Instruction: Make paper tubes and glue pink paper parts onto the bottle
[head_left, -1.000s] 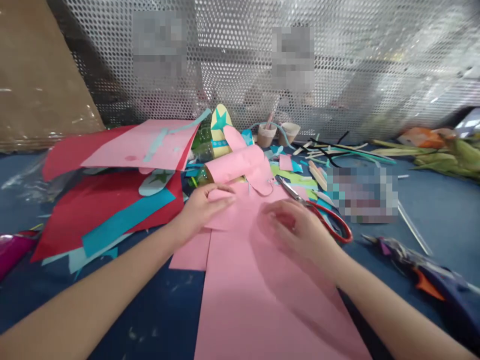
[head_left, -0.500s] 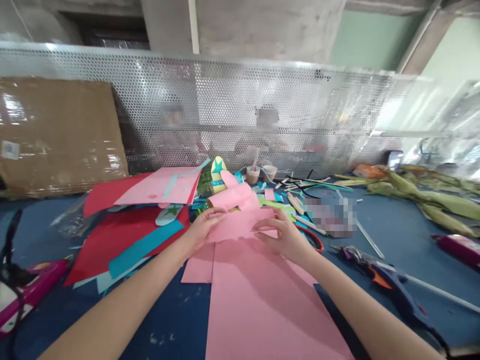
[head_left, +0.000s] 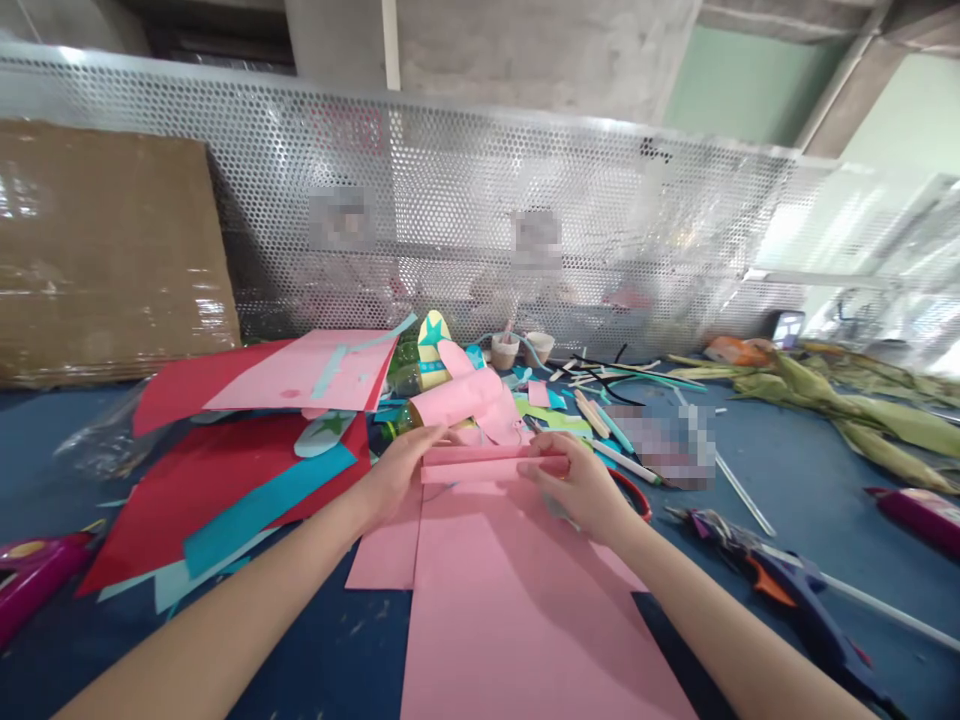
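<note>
A long pink paper sheet (head_left: 510,600) lies on the blue table in front of me. Its far end is curled over into a narrow roll (head_left: 491,464). My left hand (head_left: 401,478) pinches the roll's left end and my right hand (head_left: 577,485) pinches its right end, fingers closed on the paper. A smaller pink sheet (head_left: 386,550) lies partly under the big one at the left. Behind the roll stands a pink paper tube (head_left: 465,398) on a bottle.
Red, teal and pink paper sheets (head_left: 225,470) pile up at the left. Red-handled scissors (head_left: 634,490) lie just right of my right hand. A glue gun (head_left: 772,580), sticks, small cups (head_left: 517,348) and corn husks (head_left: 847,400) lie right. A perforated metal screen and cardboard stand behind.
The flat far end of the pink sheet has been folded back and rolled toward me into a narrow roll. Both hands stayed on its ends. My head tilted up.
</note>
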